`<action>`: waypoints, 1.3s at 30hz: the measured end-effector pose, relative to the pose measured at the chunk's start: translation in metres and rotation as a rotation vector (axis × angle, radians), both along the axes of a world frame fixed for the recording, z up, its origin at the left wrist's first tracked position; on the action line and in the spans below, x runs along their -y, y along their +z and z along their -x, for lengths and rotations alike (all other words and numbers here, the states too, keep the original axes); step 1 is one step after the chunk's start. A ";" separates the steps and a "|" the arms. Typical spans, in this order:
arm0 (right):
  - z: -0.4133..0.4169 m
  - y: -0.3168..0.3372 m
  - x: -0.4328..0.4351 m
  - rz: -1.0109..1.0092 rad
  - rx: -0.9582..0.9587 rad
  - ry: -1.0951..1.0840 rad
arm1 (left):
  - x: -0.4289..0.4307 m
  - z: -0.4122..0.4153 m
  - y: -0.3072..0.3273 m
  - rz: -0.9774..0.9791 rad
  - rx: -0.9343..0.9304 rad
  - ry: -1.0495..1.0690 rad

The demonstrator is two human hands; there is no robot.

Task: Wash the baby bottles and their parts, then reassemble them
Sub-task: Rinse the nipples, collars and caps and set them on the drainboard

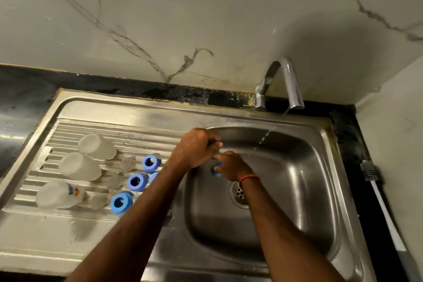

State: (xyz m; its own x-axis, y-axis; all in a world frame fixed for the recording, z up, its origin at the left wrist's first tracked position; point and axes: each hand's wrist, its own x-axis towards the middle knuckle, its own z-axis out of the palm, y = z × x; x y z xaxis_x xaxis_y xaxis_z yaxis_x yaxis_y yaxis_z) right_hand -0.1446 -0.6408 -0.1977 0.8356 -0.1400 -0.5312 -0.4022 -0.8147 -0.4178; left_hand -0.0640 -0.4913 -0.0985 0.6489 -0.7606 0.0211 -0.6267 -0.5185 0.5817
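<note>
**Blue ring held over the steel basin**

The right hand (pixel 231 166) pinches a blue plastic screw ring (pixel 216 171) between curled fingertips, palm down, with a red thread band (pixel 249 178) at the wrist. The ring is mostly hidden by the fingers, so which way its opening faces cannot be told. The left hand (pixel 196 149) is just beside it, knuckles up and fingers curled into a fist (whether it holds anything I cannot tell). Both forearms reach in from the near edge, and both hands are above the left side of the smooth stainless-steel basin (pixel 297 178).

A thin stream of water (pixel 265 136) falls from the curved chrome tap (pixel 286 80) into the basin, apart from the hands.

On the ribbed steel draining board (pixel 137 135) to the left, three frosted clear plastic bottles (pixel 79 166) lie on their sides, long axes running roughly left to right, rounded bases away from the basin. Beside them are three small clear soft teats (pixel 114 181) and more blue rings (pixel 136 181), round holes facing up.

A white-handled brush (pixel 384 208) lies on the black counter (pixel 348 135) at the right.
</note>
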 end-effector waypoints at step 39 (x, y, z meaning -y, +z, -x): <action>0.021 0.140 0.088 -0.521 0.608 -0.951 | 0.131 0.065 0.046 0.433 -0.298 0.344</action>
